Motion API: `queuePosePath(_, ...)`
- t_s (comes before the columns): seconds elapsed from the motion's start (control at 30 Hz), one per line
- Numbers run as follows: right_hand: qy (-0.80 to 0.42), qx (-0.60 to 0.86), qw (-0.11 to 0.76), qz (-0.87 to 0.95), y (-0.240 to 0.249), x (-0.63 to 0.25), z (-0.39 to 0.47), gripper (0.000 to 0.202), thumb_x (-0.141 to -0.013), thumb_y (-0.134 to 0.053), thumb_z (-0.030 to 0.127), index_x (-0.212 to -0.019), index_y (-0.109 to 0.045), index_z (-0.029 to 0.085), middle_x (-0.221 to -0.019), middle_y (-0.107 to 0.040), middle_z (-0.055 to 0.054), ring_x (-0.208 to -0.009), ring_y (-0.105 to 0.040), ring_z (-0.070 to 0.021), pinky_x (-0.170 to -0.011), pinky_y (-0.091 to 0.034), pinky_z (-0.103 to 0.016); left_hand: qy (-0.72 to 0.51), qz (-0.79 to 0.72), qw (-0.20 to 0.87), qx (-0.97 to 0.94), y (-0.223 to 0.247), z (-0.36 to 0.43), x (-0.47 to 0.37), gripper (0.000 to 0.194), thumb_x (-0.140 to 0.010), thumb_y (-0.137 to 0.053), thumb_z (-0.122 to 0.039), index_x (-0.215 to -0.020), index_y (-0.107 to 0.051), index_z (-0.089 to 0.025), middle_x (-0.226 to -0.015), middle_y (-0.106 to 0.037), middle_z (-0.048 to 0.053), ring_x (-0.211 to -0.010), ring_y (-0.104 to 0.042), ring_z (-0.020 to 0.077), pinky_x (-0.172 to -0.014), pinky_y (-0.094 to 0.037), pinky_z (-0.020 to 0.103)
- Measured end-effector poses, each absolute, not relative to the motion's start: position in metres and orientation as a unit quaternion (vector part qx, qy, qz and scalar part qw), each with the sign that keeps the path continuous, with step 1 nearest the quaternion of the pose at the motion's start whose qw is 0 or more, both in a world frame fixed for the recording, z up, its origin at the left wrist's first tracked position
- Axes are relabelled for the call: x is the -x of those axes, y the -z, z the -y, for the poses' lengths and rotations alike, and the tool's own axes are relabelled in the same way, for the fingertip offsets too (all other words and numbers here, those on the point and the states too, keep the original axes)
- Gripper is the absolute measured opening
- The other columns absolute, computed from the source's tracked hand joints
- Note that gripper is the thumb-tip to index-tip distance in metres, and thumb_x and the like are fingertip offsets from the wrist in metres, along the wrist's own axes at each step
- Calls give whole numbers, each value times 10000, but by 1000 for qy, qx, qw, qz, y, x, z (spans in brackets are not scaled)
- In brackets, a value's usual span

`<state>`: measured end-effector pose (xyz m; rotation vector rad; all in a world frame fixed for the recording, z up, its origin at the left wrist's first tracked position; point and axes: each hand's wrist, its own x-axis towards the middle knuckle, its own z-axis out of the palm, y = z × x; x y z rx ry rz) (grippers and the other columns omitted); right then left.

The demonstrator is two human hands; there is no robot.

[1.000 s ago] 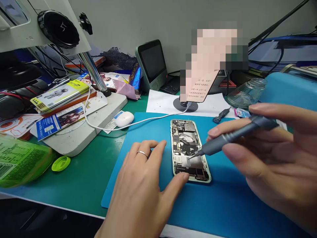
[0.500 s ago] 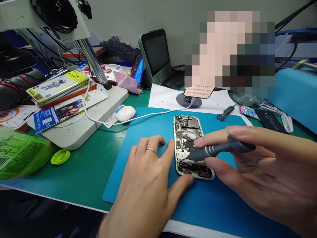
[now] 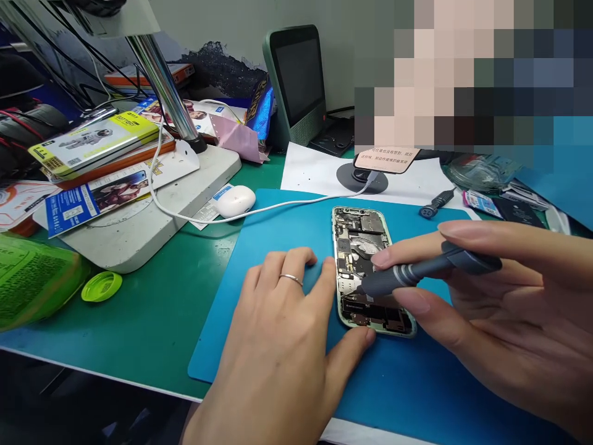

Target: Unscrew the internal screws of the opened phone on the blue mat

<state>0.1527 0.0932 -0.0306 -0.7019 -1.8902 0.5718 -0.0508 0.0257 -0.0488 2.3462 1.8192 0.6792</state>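
On the blue mat lies a smartphone with its inside exposed: circuit board, metal shields and a black part along the lower end. My left hand, a ring on one finger, braces it. Its index finger touches the phone's left edge and the thumb presses at the bottom edge. Between the thumb and fingers of my right hand is a dark grey precision screwdriver, slanted over the phone. Its thin tip points down at the lower left of the insides; whether it sits in a screw cannot be told.
Behind the mat, a phone with a lit screen stands on a round base with a white cable. A small dark tool lies back right. At left are a stand base, boxes, a white earbud case and a green bottle.
The view has shifted, so the phone and hands appear slightly further right. The screwdriver's tip has moved toward the opened smartphone's left edge. My left hand keeps its place against it.
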Motion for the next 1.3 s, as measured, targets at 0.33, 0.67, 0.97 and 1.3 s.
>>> queuePosePath(0.33, -158, 256, 388, 871, 25, -157, -99, 809, -894, -766, 114, -1577, -509, 462, -1161, -809, -12, -842, -829, -214, -739, -754, -313, -227, -605, 49, -761, 48, -24, 49, 452, -999, -671, -457, -1381, -704, -218, -1279, -661, 130, -1082, -590, 345, -872, -541, 543)
queuePosePath(0.67, -149, 262, 413, 859, 31, -155, -99, 533, -880, -808, 221, -1384, -719, 372, -1016, -854, 26, -1089, -826, -286, -1147, -622, -407, -223, -584, 34, -780, 50, -26, 53, 470, -1046, -595, -466, -1413, -688, -186, -1278, -656, 140, -1075, -589, 341, -837, -539, 524)
queuePosePath(0.97, -182, 227, 408, 865, 28, -159, -97, 853, -858, -746, 33, -1575, -540, 446, -1345, -792, 28, -1049, -840, -265, -980, -712, -400, -221, -581, 43, -782, 52, -24, 54, 473, -1053, -590, -508, -1417, -662, -214, -1306, -647, 122, -1089, -591, 333, -862, -521, 509)
queuePosePath(1.3, -171, 203, 394, 880, 27, -158, -102, 877, -869, -751, 51, -1602, -491, 455, -1406, -762, 13, -1132, -814, -263, -818, -731, -358, -215, -580, 50, -784, 53, -26, 54, 464, -1062, -583, -492, -1419, -642, -203, -1352, -636, 133, -1136, -575, 338, -901, -520, 533)
